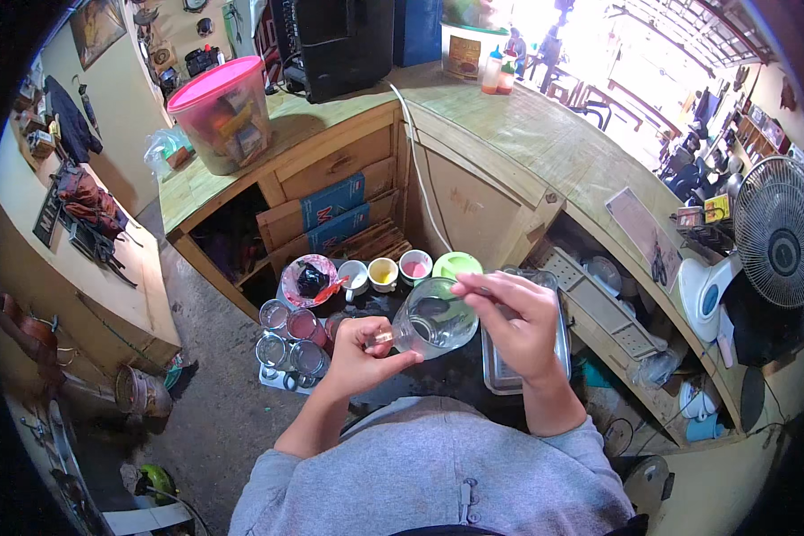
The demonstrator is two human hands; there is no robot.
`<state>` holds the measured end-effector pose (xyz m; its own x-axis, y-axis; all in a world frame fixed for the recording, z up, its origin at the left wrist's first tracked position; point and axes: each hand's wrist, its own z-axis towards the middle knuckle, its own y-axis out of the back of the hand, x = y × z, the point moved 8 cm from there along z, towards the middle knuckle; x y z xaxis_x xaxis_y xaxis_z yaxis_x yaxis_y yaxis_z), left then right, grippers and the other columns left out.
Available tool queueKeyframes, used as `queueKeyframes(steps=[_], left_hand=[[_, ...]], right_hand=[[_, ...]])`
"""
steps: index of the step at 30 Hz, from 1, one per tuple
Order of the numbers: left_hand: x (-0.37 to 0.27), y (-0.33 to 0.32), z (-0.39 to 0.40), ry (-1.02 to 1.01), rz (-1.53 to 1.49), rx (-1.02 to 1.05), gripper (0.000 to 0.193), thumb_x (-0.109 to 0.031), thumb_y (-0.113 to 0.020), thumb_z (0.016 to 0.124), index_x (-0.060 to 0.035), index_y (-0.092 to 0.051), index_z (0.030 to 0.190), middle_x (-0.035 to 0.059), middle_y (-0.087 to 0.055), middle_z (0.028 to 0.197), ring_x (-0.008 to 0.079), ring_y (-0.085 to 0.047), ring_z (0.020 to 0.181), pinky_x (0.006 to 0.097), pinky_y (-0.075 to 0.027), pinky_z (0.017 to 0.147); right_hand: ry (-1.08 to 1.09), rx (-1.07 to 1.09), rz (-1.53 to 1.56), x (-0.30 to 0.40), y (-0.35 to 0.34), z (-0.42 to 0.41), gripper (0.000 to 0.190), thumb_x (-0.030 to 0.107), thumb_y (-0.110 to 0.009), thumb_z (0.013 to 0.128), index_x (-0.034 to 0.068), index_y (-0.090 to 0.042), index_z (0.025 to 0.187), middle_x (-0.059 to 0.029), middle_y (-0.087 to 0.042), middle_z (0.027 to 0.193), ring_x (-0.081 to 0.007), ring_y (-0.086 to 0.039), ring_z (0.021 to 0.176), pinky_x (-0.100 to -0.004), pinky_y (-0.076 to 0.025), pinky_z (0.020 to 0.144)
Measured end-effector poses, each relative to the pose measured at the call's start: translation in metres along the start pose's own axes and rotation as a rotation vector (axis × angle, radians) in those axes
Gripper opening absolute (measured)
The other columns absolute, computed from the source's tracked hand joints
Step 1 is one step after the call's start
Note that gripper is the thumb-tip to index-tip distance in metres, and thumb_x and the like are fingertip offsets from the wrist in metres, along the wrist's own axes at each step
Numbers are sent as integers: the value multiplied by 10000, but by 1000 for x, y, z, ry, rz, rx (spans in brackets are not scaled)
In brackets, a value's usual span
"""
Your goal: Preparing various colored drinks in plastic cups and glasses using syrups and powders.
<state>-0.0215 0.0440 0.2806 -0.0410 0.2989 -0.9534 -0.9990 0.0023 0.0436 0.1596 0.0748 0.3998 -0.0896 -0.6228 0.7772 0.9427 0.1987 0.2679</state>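
My left hand (pixel 368 358) grips the handle of a clear glass jug (pixel 435 325), which is tilted in front of my chest. At the jug's upper right rim is my right hand (pixel 519 321), its thumb and fingertips pinched together; a thin spoon seems to be held there, its bowl seen through the glass. Behind the jug stand a white cup (pixel 354 276), a cup with yellow contents (pixel 382 273), a cup with pink contents (pixel 415 266) and a light green lid (pixel 457 264). A pink-stained bowl (pixel 308 280) holds a black plastic bag and a red utensil.
Several drinking glasses (pixel 308 358) stand left of my left hand. A clear tray (pixel 502 375) lies beneath my right forearm. Wooden counters (pixel 469 114) curve around the work surface, with a pink-lidded tub (pixel 221 114), a white cable and a fan (pixel 777 234).
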Motion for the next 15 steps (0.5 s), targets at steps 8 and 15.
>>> queueKeyframes(steps=[8,15], left_hand=[[-18,-12,6,17,117,49,419,-84,-840,634,-78,-427,566,-85,-368,546,13,-305,519,206,-235,457],[-23,-15,1,-60,245,59,432,-66,-818,656,-59,-395,570,-34,-370,521,48,-327,514,233,-280,452]], right_hand=[[300,46,-402,16,-8,-7,134,41,-693,758,38,-661,889,-73,-665,766,-198,-602,603,-314,-462,574],[321,-61,-373,12,-5,-16,171,71,-663,805,34,-667,972,-73,-665,773,-197,-580,628,-321,-444,585]])
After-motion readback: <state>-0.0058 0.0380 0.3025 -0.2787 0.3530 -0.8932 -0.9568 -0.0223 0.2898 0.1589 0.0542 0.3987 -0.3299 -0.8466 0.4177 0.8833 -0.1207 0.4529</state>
